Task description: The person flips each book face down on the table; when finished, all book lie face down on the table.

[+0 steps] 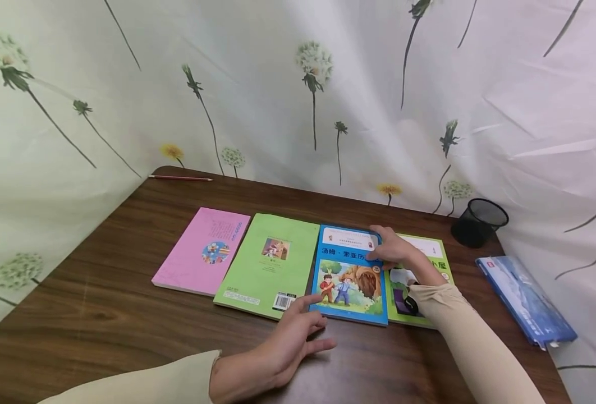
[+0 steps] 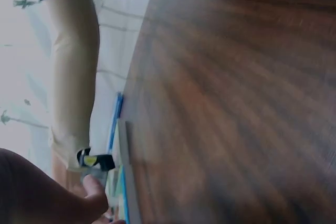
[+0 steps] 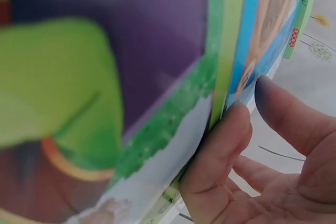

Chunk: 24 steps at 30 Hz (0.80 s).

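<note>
In the head view, my right hand lies over the upper right of a blue children's book, where it borders a green book with a purple picture. The right wrist view shows the thumb by the blue cover, with bent fingers at the seam between the two books. My left hand is near the blue book's lower left corner, fingers spread and nothing held. A green book with a barcode lies left of the blue one, then a pink book.
A black mesh pen cup stands at the back right of the brown wooden table. In front of it, a blue-and-white wrapped pack lies along the right edge. A pencil rests at the far left, before a dandelion-print curtain.
</note>
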Tool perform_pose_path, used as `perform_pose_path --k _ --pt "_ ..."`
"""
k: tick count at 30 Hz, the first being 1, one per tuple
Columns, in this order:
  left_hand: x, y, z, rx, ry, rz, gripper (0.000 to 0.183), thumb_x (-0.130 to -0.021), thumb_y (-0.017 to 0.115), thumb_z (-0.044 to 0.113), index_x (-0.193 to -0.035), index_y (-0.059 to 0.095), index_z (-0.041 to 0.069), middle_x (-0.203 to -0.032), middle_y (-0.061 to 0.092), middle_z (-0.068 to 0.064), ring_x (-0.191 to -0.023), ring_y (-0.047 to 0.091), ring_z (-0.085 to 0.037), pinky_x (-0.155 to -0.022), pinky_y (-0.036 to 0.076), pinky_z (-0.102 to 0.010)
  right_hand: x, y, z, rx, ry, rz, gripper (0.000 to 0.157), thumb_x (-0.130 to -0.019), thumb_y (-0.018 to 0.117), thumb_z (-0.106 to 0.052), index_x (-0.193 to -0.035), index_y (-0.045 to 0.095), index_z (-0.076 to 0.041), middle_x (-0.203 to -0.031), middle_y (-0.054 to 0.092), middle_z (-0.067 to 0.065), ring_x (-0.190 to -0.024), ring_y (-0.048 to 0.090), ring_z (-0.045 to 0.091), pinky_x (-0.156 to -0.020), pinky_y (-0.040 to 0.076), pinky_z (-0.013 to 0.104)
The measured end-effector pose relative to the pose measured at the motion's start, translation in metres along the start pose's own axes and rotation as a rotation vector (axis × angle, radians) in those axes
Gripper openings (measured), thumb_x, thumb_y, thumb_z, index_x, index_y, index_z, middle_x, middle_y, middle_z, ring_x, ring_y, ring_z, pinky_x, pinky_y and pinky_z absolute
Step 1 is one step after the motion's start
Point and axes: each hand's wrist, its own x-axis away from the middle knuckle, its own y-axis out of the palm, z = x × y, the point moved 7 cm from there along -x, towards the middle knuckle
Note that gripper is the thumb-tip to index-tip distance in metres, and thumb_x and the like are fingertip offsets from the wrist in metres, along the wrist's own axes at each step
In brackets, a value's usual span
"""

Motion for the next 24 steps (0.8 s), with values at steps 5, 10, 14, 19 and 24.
perform_pose_path --k 5,10,14,19,24 --pt "0.003 -0.001 0.000 0.060 0.012 0.047 0.060 -0.090 0.049 0.000 -0.147 0.032 0.003 -0.148 0.030 -0.032 -0.131 0.049 -0.040 -0.089 0.059 -0.041 0.002 0.000 -0.004 0.016 -0.023 0.009 0.083 -0.095 0.064 -0.011 -0.161 0.013 -0.010 -0.164 -0.001 0.024 -0.093 0.060 0.031 -0.057 0.056 0.029" --pt "0.002 0.000 0.003 0.084 -0.005 0.063 0.061 -0.088 0.049 0.000 -0.145 0.029 0.004 -0.146 0.035 -0.035 -0.117 0.062 -0.030 -0.086 0.060 -0.041 0.004 -0.002 -0.005 0.023 -0.021 0.022 0.082 -0.096 0.064 -0.009 -0.160 0.014 -0.010 -0.162 -0.002 0.026 -0.089 0.060 0.030 -0.056 0.056 0.028" --pt "0.006 0.000 0.004 0.079 0.004 0.068 0.062 -0.088 0.049 -0.001 -0.145 0.027 0.004 -0.144 0.036 -0.036 -0.116 0.064 -0.030 -0.084 0.060 -0.040 0.004 0.001 -0.006 0.029 -0.019 0.023 0.081 -0.095 0.064 -0.009 -0.160 0.015 -0.010 -0.162 -0.002 0.026 -0.088 0.060 0.030 -0.055 0.055 0.028" --pt "0.005 -0.001 0.008 0.080 0.030 0.063 0.062 -0.088 0.049 0.000 -0.145 0.026 0.005 -0.144 0.034 -0.035 -0.112 0.066 -0.029 -0.079 0.060 -0.036 0.004 0.002 -0.004 0.017 -0.009 -0.008 0.081 -0.096 0.063 -0.009 -0.161 0.014 -0.011 -0.163 -0.007 0.025 -0.083 0.059 0.027 -0.055 0.054 0.028" --pt "-0.011 -0.005 0.017 -0.053 0.056 0.052 0.056 -0.091 0.051 0.005 -0.143 0.029 0.008 -0.132 0.054 -0.028 -0.092 0.072 -0.019 -0.067 0.056 -0.029 0.002 0.000 -0.004 0.025 -0.004 -0.022 0.081 -0.097 0.062 -0.010 -0.161 0.012 -0.012 -0.163 -0.008 0.025 -0.087 0.059 0.028 -0.057 0.055 0.029"
